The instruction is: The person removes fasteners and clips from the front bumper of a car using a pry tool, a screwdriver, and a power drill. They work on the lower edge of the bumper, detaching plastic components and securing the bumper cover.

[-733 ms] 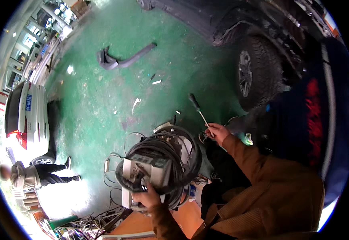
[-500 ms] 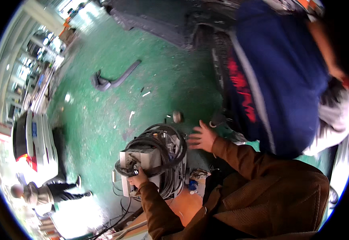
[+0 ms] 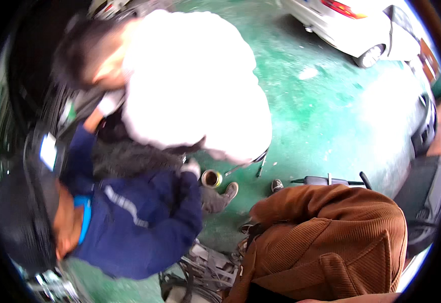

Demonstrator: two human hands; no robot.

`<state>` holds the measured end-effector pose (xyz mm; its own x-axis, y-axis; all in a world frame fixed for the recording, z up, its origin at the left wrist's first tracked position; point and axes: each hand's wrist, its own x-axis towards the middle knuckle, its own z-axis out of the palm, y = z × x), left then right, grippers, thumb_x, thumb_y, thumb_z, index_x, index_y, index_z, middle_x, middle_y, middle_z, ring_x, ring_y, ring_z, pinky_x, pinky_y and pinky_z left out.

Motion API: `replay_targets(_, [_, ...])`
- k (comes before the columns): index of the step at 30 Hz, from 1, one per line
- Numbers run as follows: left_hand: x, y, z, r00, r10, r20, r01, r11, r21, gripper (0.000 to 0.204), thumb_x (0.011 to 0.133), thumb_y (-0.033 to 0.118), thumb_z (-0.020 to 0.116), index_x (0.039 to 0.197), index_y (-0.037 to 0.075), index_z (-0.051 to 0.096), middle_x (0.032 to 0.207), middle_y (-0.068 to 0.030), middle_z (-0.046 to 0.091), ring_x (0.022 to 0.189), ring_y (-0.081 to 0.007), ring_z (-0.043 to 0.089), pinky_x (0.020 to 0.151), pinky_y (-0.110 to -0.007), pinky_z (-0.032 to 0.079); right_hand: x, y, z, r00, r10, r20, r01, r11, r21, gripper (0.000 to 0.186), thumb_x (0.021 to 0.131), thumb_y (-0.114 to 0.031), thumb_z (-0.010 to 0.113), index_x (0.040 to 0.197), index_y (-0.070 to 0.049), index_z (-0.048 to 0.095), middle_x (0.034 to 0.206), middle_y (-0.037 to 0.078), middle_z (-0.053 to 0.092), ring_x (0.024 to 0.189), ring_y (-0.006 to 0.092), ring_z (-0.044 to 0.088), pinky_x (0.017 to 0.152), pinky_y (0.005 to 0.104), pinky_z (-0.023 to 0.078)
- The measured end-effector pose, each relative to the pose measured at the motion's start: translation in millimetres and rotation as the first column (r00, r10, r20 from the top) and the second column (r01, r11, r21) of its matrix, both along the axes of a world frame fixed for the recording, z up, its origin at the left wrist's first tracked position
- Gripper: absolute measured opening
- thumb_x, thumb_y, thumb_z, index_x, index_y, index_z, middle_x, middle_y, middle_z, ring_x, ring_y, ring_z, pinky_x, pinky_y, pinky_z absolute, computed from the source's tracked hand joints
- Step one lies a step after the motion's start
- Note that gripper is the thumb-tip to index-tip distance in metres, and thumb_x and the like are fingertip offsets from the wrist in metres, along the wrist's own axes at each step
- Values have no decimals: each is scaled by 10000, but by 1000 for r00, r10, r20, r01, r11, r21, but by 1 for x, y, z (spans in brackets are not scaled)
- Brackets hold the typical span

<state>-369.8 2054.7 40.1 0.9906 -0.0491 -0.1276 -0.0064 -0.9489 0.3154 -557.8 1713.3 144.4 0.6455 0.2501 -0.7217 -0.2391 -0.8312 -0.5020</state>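
My brown-sleeved arm (image 3: 311, 202) bends across the lower right; the hand at its end is hidden or blurred, and I cannot make out my other hand. Left of it crouches a co-worker in navy (image 3: 134, 227) with a dark cap, one gloved hand (image 3: 108, 103) raised at a dark vehicle, the other (image 3: 191, 166) lower. Above, a co-worker in white (image 3: 195, 86) bends toward that vehicle. Between them and my sleeve stands an open can (image 3: 211, 178), and a thin rod (image 3: 262, 164) lies on the floor.
A white car (image 3: 346, 30) stands at the upper right. A grey item with a black handle (image 3: 321, 181) is beyond my sleeve, and dark bulky pieces (image 3: 422, 177) line the right side. Coiled hoses and metal parts (image 3: 195, 275) are at the lower edge.
The view has swung round, bringing both co-workers to the left. My right hand, earlier holding a screwdriver, then spread empty, and my left hand, earlier on the hose-wrapped machine, are no longer clear.
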Motion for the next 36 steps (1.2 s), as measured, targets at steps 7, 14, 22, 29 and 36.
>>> replay_targets(7, [-72,-297,2,809,-508,-297,442,858,-262,804,902,698,583,1191,-53,571,1163,-201,560,1106,-349,549,950,-497,448,-261,-233,-131,310,-833,-459,836,468,-285,268,955,-264,537,832,-97,707,736,76,683,623,232,631,612,445,542])
replay_targets(14, [-138,-468,5,678,-581,-450,480,814,-328,753,913,692,570,1119,-32,598,1084,-183,571,1041,-333,561,909,-487,455,-397,-272,-237,672,-718,-183,622,681,-388,261,961,-316,493,1053,-196,706,915,38,696,894,272,698,621,456,555])
replay_targets(22, [-171,-610,-45,728,-370,-577,283,929,-238,706,925,685,556,1036,-8,629,995,-162,584,967,-315,574,861,-475,464,-426,-318,-217,-25,-923,-383,987,37,-154,493,1055,-414,400,1041,-50,733,825,151,736,780,296,718,720,434,578])
replay_targets(29, [-185,-805,-70,731,-305,-611,213,952,-221,676,936,679,543,964,13,657,916,-144,596,902,-299,586,820,-465,472,-484,-557,-246,-401,-774,-491,916,-339,-214,341,1004,-297,534,987,4,695,791,170,729,600,286,690,535,438,555])
replay_targets(36, [-194,-1025,-37,694,-431,-577,254,896,-364,660,947,673,531,892,34,684,838,-126,607,838,-282,598,779,-455,480,-531,-798,-206,-834,-480,-274,497,-867,5,258,941,-118,540,1197,-86,548,728,140,613,505,277,589,390,446,446])
